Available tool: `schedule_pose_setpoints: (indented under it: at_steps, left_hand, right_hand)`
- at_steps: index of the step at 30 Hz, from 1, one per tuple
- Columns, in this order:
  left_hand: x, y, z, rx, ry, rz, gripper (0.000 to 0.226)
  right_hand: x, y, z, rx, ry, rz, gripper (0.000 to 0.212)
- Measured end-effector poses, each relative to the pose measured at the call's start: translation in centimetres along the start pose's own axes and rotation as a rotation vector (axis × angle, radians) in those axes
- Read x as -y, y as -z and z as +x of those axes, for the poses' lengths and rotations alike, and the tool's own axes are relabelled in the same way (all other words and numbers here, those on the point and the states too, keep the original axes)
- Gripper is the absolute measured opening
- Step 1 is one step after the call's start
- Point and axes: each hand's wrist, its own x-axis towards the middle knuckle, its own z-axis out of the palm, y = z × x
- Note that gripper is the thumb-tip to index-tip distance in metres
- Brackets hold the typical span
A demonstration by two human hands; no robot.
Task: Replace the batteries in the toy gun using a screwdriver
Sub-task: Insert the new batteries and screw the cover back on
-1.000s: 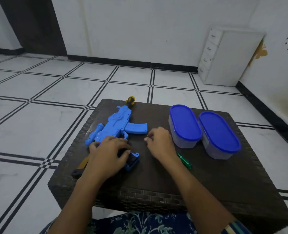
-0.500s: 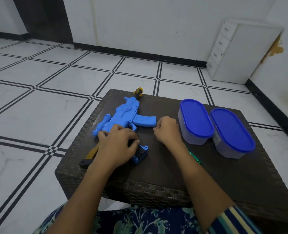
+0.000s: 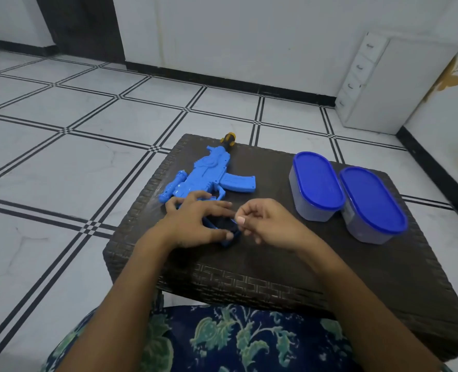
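A blue toy gun [image 3: 209, 173] with an orange and black muzzle lies on the dark woven table [image 3: 276, 264], muzzle pointing away from me. My left hand [image 3: 198, 224] presses down on the gun's rear grip part, fingers spread around a dark opening there. My right hand [image 3: 265, 224] is beside it, thumb and fingers pinched together at the grip's right edge; whatever is between them is too small to tell. No screwdriver shows now; my right forearm covers the spot where the green one lay.
Two lidded containers with blue lids [image 3: 316, 183] [image 3: 370, 202] stand side by side on the table's right half. A white drawer unit [image 3: 383, 81] stands by the far wall. Tiled floor surrounds the table; my patterned lap [image 3: 236, 339] is against its near edge.
My right hand lifted off the table and moved left to the gun's grip, fingers pinched. My left hand stayed on the gun. The view tilted down and closer; the green screwdriver went out of sight.
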Motion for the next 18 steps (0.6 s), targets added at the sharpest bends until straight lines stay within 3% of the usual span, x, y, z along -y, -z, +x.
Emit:
schedule_pose_setpoints:
  at_steps: [3,7,14,18]
  left_hand:
    - [-0.1,0.0,-0.4,0.095,-0.007,0.048,0.069]
    - [-0.8,0.0,-0.4,0.070,0.015,0.066,0.059]
    - [-1.1,0.2,-0.3,0.090,0.024,0.061,0.057]
    - [-0.9,0.1,-0.3,0.088,0.020,0.052,0.055]
  right_hand:
    - [-0.8,-1.0,-0.6,-0.047,0.088,-0.150,0.006]
    - [-1.4,-1.6,-0.6,-0.151,0.164,-0.194,0.005]
    - [-1.6,-1.9,-0.4,-0.185,0.170,-0.180,0.004]
    - [-1.2,-2.2,-0.5,-0.161,0.172,-0.048,0.007]
